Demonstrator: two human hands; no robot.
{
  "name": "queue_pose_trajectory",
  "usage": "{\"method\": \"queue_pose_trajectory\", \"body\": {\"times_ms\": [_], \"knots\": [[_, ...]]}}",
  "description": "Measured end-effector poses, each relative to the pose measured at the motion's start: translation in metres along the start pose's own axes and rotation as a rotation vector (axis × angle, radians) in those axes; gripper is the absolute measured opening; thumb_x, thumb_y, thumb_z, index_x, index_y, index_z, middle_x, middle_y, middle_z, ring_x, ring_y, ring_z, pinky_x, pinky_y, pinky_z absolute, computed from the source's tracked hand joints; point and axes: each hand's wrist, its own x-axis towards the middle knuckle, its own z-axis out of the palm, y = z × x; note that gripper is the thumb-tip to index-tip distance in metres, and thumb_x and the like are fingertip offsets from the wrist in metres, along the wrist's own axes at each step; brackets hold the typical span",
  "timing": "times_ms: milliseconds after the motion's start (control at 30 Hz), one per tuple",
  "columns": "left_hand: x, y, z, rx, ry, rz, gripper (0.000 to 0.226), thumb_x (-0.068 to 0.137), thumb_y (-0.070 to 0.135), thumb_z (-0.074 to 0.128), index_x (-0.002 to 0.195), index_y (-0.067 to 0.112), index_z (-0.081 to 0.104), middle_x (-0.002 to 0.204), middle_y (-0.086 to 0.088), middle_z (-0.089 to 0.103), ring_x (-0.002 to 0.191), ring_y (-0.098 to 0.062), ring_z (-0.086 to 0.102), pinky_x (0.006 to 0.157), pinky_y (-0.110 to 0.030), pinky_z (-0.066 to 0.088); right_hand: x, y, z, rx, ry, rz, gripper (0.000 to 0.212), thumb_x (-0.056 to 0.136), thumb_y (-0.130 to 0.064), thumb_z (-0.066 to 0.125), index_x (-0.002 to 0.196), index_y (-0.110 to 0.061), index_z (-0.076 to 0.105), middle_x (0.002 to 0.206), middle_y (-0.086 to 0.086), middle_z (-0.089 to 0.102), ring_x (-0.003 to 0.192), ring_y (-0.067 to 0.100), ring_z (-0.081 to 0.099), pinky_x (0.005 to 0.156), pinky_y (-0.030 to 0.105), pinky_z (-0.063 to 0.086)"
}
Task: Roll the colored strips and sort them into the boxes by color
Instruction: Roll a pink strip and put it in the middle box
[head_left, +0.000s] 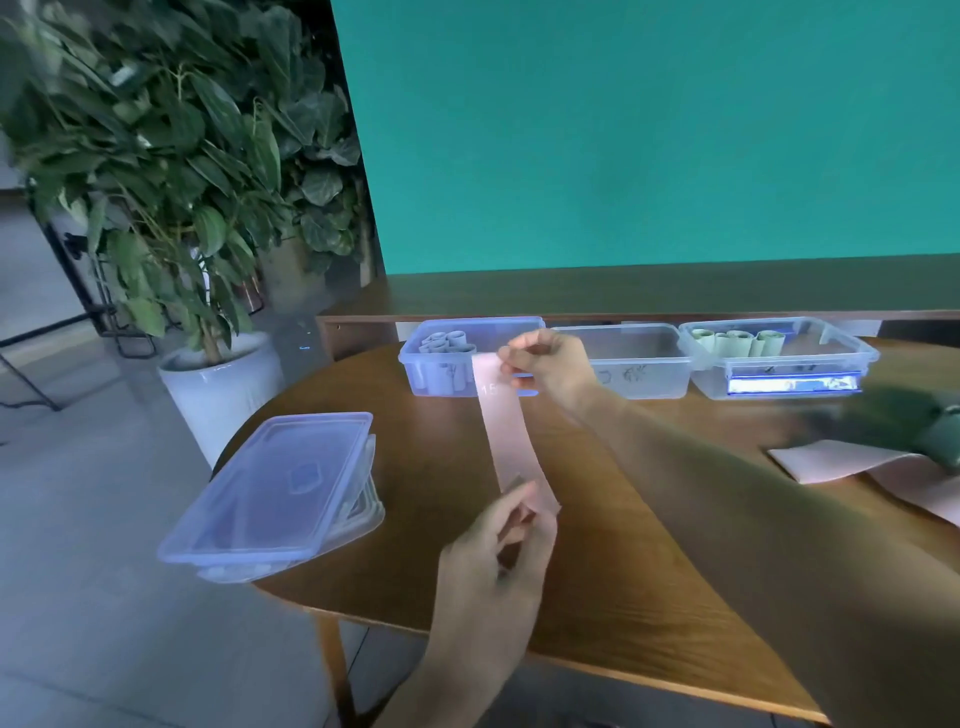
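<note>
The left hand (511, 540) pinches the near end of a pink strip (506, 436), fingers curled around its lower edge. The right hand (550, 366) pinches the far end between thumb and fingertips, so the strip runs taut between the two hands, lifted above the table (426, 467). A pale marking shows on the strip just below the right hand, too blurred to read.

Behind the right hand, three clear boxes stand in a row at the far side of the table. The left box (457, 358) holds bluish rolls, the middle box (639, 358) looks to have no rolls in it, and the right box (779, 356) holds greenish rolls.

More pink strips (852, 462) lie flat at the table's right edge, well apart from the hands. A stack of lids (275, 488) sits on the left corner, overhanging the edge. Potted plants (171, 171) stand on the floor to the left.
</note>
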Motion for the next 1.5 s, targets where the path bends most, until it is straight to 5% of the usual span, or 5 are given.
{"method": "queue_pose_trajectory", "body": {"times_ms": [333,567,800,1000,1500], "knots": [[-0.011,-0.003,0.01,0.137,0.013,-0.022,0.025,0.097,0.037,0.06,0.121,0.042,0.061,0.091,0.046,0.057,0.097,0.032,0.048,0.077,0.005,0.036,-0.035,0.034,-0.023,-0.073,-0.052,0.04,0.014,0.096,-0.003,0.067,0.108,0.002,0.063,0.096,0.014,0.068,0.068,0.017,0.072,0.065,0.028,0.063],[-0.032,-0.008,0.012,0.07,-0.042,-0.025,0.026,0.095,0.034,0.063,0.121,0.036,0.066,0.102,0.026,0.071,0.1,0.014,0.061,0.08,0.0,0.042,-0.096,0.042,-0.05,-0.294,-0.06,-0.024,0.01,0.099,-0.011,0.064,0.095,-0.005,0.07,0.083,0.011,0.073,0.064,0.016,0.067,0.063,0.025,0.056],[-0.025,-0.008,-0.007,0.042,0.066,0.086,0.02,0.094,0.015,0.064,0.107,0.027,0.073,0.074,0.01,0.072,0.057,-0.009,0.068,0.062,-0.01,0.048,-0.131,0.038,-0.061,-0.478,-0.097,-0.098,0.007,0.097,-0.025,0.069,0.092,-0.021,0.073,0.079,0.002,0.075,0.063,0.013,0.064,0.078,0.03,0.057],[0.004,-0.026,-0.026,0.308,-0.05,0.243,0.015,0.086,0.024,0.076,0.101,0.027,0.079,0.091,0.02,0.072,0.089,-0.001,0.066,0.074,-0.012,0.049,-0.16,0.029,-0.066,-0.639,-0.236,-0.189,0.005,0.093,-0.029,0.073,0.097,-0.027,0.076,0.094,-0.019,0.075,0.09,0.001,0.068,0.088,0.017,0.049],[0.034,-0.033,-0.042,0.385,-0.348,0.304,0.009,0.078,0.03,0.084,0.08,0.022,0.078,0.085,0.014,0.072,0.085,-0.01,0.068,0.068,-0.011,0.046,-0.179,0.028,-0.071,-0.743,-0.502,-0.355,0.013,0.086,-0.03,0.08,0.093,-0.019,0.078,0.102,-0.01,0.072,0.103,0.011,0.067,0.092,0.029,0.052]]}}
